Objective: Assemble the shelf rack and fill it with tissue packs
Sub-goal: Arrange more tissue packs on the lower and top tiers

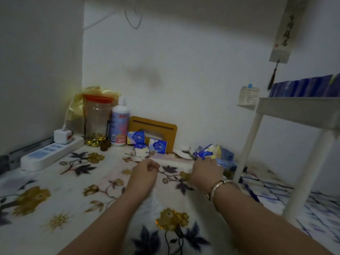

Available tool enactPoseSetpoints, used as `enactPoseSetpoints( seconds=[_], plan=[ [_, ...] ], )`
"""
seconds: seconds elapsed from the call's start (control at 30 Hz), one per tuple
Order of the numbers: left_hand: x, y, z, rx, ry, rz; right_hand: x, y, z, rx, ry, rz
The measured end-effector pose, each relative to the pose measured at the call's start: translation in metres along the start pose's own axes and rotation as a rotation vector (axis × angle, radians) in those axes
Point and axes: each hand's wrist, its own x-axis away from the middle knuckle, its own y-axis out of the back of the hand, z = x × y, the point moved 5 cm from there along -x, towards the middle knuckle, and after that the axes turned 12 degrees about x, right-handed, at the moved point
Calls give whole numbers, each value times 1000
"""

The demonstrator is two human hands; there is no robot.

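- I am looking down two bare forearms stretching out over a soft floral blanket (pixel 55 196), cream with mustard flowers and navy leaves; it is looking plush and slightly rumpled.
- My left hand (pixel 145 172) is hovering over the blanket with its fingers curling loosely inward, and its grip is holding nothing.
- My right hand (pixel 207 169), with a metal bracelet (pixel 219 187) at the wrist, is reaching into a heap of tissue packs (pixel 214 153). Its fingertips are hiding among the packs, so I cannot tell whether its grip is closing on one or only touching.
- The packs are small, flat rectangles in glossy blue and white film, some with yellow; they should be crinkling and slipping easily.
- The white shelf rack (pixel 298 111) is standing assembled at the right on slim matte legs, and its top tier is already carrying a row of blue packs (pixel 301 87).
- I judge that I am in the filling step, picking up loose packs. The next move is calling for a firm pinch on one pack and a lift up and rightward to the rack.
- Farther back, three more packs (pixel 147 141) are lying by a tan wooden holder (pixel 156 129).
- At the wall, a clear jar with a red lid (pixel 96 115), a white bottle (pixel 119 122) and a white power strip (pixel 51 151) are standing.
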Motion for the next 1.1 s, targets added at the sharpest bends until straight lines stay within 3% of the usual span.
enactPoseSetpoints(
  seconds=[0.1, 0.27, 0.5, 0.6, 0.83, 0.97, 1.1],
  plan=[
    [-4, -7, 5, 69, 4, 25, -9, -16, -18, -22, -82, 56],
    [0, -7, 5, 133, 47, 47, -14, -32, -10, -82, -51, 234],
    [10, -7, 1, 304, 139, 76, 3, -17, 5, -64, 107, 68],
    [17, -6, 0, 425, 253, 88, 8, -9, 5, -283, 127, 13],
    [33, -16, 0, 693, 456, 223, 27, 5, 26, -1084, 155, 29],
    [31, -8, -6, 875, 477, 219, 38, 8, 40, -1197, 285, 18],
    [27, -8, -1, 762, 371, 220, 41, 6, 49, -1276, 355, 158]
  ],
)
